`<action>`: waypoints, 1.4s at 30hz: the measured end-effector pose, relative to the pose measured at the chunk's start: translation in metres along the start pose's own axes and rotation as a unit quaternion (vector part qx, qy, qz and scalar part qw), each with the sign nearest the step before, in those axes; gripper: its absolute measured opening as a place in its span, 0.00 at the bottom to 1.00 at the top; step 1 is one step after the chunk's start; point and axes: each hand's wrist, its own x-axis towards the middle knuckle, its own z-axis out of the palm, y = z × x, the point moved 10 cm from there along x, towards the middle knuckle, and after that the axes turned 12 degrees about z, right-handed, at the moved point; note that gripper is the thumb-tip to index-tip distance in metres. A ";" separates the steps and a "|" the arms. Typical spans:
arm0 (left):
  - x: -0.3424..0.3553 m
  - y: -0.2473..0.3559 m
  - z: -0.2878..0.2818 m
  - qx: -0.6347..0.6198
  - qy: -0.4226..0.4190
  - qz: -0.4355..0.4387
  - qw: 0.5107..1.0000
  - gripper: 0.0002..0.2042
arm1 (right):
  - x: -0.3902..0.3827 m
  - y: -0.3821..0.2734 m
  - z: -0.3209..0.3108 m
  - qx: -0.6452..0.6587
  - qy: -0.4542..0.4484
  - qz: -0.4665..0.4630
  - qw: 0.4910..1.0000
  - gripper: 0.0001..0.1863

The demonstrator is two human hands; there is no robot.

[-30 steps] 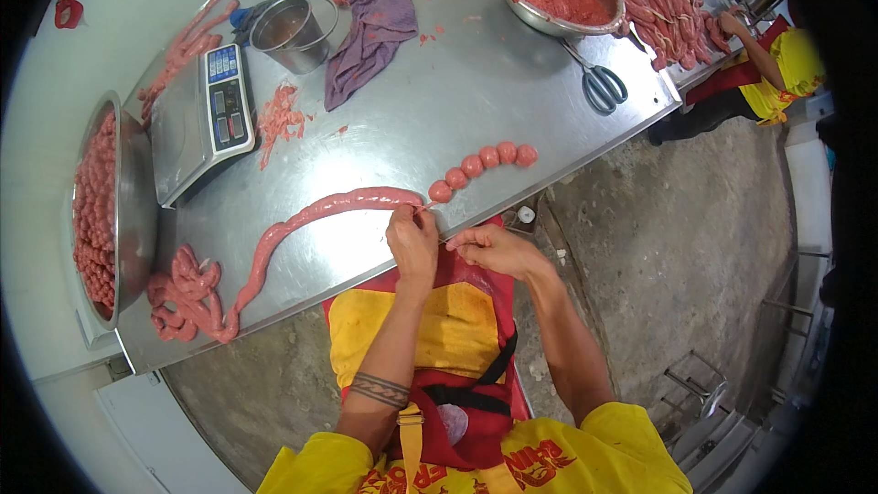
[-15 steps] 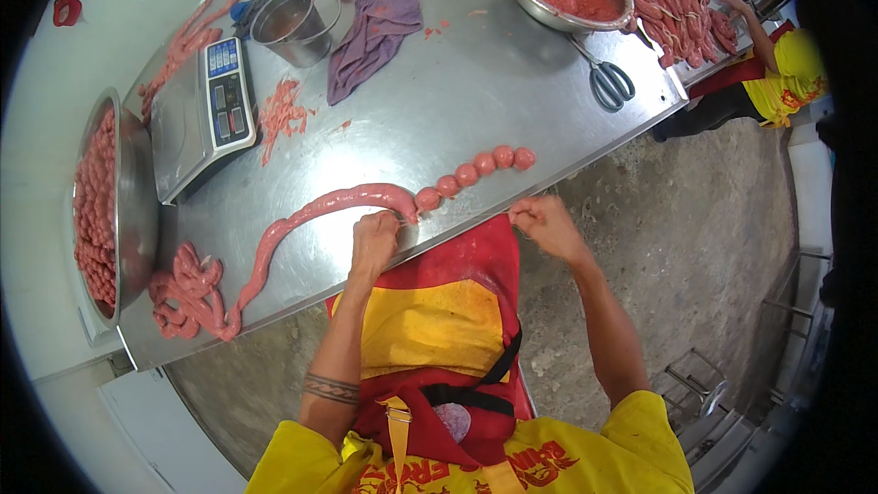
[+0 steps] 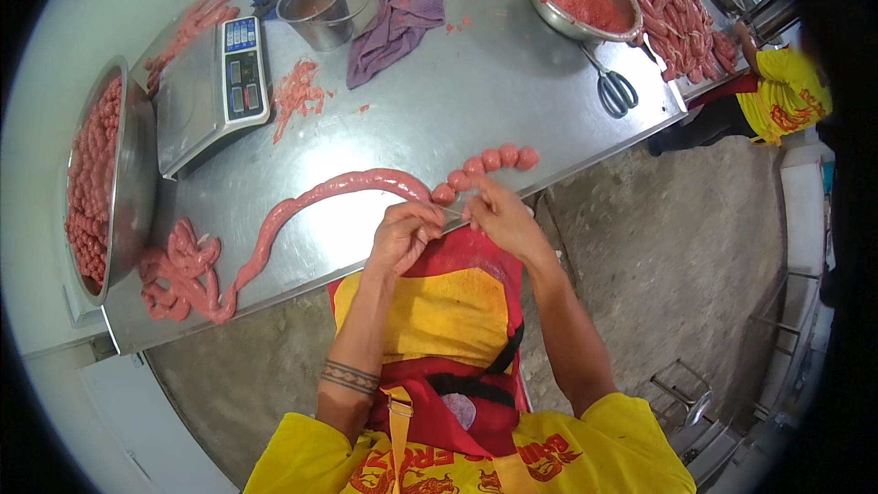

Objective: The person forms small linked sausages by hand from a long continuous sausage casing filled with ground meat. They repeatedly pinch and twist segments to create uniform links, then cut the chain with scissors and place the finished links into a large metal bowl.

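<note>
A long raw sausage (image 3: pixel 338 183) lies along the front of the steel table, its left part coiled in a heap. Its right end meets a short chain of small round sausage balls (image 3: pixel 491 161). Beside that junction my left hand (image 3: pixel 402 236) is closed, fingers pinching a thin pale string (image 3: pixel 450 210). The string runs across to my right hand (image 3: pixel 503 218), whose fingers are bent and pinched on it just below the balls. The knot area is partly hidden behind my fingers.
A digital scale (image 3: pixel 240 69), a metal pail (image 3: pixel 320 14) and a purple cloth (image 3: pixel 398 23) stand behind. Scissors (image 3: pixel 615 91) lie near a bowl of minced meat (image 3: pixel 585 0). A large bowl of sausage balls (image 3: pixel 135 174) sits left. Another person (image 3: pixel 782 91) works far right.
My right hand has moved left, from beyond the table's front edge to close beside my left hand. The stretch between my hands has shortened. The whole view has shifted slightly.
</note>
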 end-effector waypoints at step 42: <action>-0.034 0.028 0.029 0.388 -0.286 0.061 0.874 0.20 | -0.036 -0.025 0.040 -0.157 -0.079 -0.097 0.980 0.06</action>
